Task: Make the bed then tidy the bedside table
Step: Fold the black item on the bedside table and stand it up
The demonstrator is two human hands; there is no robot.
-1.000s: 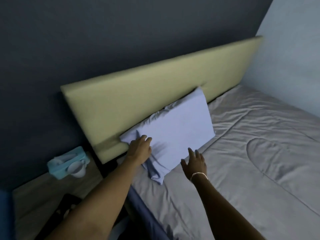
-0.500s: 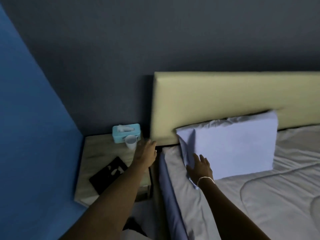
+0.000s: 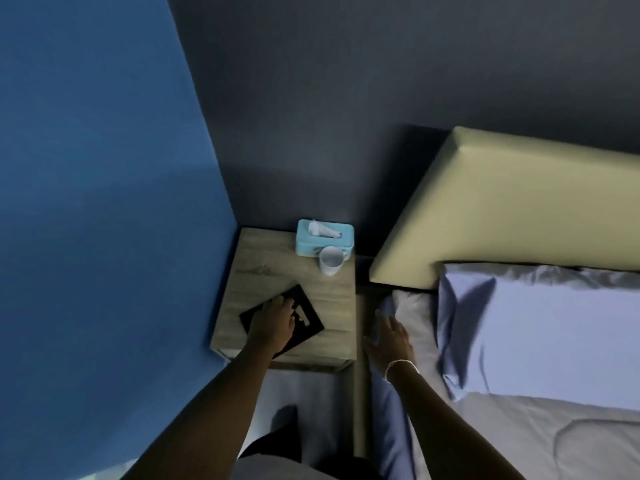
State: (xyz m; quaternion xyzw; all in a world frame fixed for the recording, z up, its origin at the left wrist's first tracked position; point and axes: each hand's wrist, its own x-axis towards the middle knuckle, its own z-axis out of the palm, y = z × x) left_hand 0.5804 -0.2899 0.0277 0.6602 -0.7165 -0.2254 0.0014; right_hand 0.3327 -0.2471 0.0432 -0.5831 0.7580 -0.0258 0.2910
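Observation:
On the wooden bedside table (image 3: 277, 268) lies a flat black book-like object (image 3: 310, 325), turned at an angle. My left hand (image 3: 273, 323) rests on top of it, fingers spread over its cover; the object stays flat on the table. My right hand (image 3: 391, 341) lies open on the bed's left edge, palm down on the grey sheet beside the pale blue pillow (image 3: 554, 334). The pillow leans against the beige headboard (image 3: 519, 209). A grey duvet (image 3: 519, 441) covers the bed.
A light blue tissue box (image 3: 341, 240) stands at the table's back right corner, a white cup (image 3: 330, 261) just in front of it. A blue wall (image 3: 104, 202) borders the table on the left, a dark wall behind. A narrow gap separates table and bed.
My view swung left from the bed to the bedside table. My left hand left the pillow and came down onto the black object. My right hand slid off the pillow to the bed's edge.

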